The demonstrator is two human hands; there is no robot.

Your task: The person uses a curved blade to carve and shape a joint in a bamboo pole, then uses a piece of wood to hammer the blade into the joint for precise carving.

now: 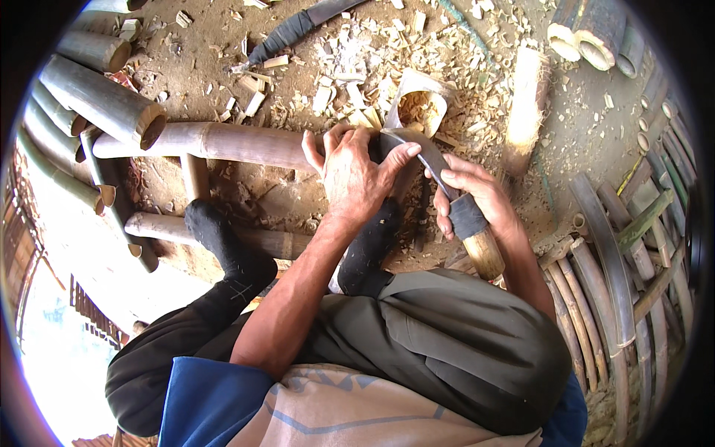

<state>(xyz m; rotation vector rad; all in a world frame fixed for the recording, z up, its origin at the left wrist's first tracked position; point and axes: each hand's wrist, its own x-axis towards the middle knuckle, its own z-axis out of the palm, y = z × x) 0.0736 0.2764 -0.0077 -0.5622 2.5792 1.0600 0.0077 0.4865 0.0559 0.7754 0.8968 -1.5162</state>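
My left hand (354, 175) grips the end of a long brown bamboo pole (216, 141) that lies across the dirt ground. Its thumb rests on the back of a curved knife blade (417, 145). My right hand (477, 197) is closed around the knife's handle (480, 242), which is wood with a dark wrapped band. The blade's tip meets the cut, hollow end of the bamboo (421, 108). My feet in black socks (223, 238) press on a second pole (164, 227) below.
Pale bamboo chips (357, 52) cover the ground beyond the pole. Another long knife (298, 26) lies at the top. Cut bamboo tubes (97, 100) are stacked at left, more tubes (588, 33) at upper right, curved split strips (618, 253) at right.
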